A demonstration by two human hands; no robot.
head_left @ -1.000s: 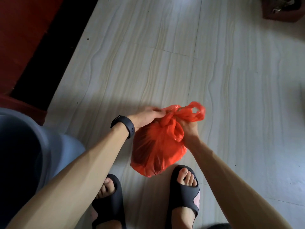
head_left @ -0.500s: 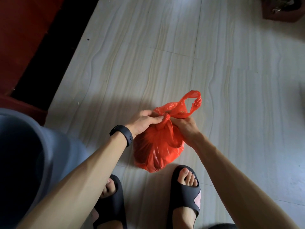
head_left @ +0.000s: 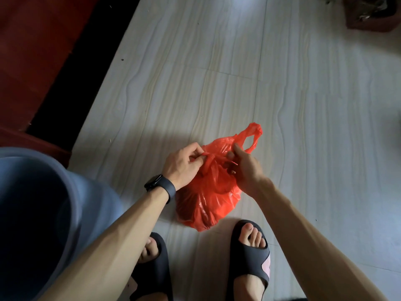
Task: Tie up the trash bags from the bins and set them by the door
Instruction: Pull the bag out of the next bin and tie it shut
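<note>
Now, the left hand [head_left: 184, 165] is curled tight, thumb and fingers pinching a twisted strand of red plastic at the neck of the red trash bag [head_left: 208, 203], with a dark wristwatch [head_left: 160, 187] strapped just behind it. Opposite, the right hand [head_left: 244, 168] is clenched on the other strand, fingers tucked in against the bag's mouth and thumb up on top. Between the two hands the plastic is drawn into a thin, crossed twist [head_left: 211, 158], pulled taut from side to side. Beyond the right thumb, one handle loop [head_left: 252, 135] stands up free, an open oval of crumpled film. Below the hands the bag bulges out, round and full, glossy and wrinkled, bright orange-red where light catches it and darker in the folds. Dark shapes show through the thin plastic low down, but what the load is cannot be told. The bag sits low in front of the person, between the forearms and just ahead of the toes; whether its bottom touches the floor [head_left: 217, 83] or hangs just over it is not clear. That floor is pale, wood-grained tile with thin seams. Two feet in black slide sandals frame the bag, the right sandal [head_left: 249, 257] just beside its lower edge, the left sandal [head_left: 154, 276] half under the left forearm. A blue-grey shape [head_left: 43, 203] fills the lower left, a red-brown surface [head_left: 32, 61] edged by a black strip [head_left: 86, 61] lies far left, and a brown box [head_left: 368, 16] sits at the top right corner.
</note>
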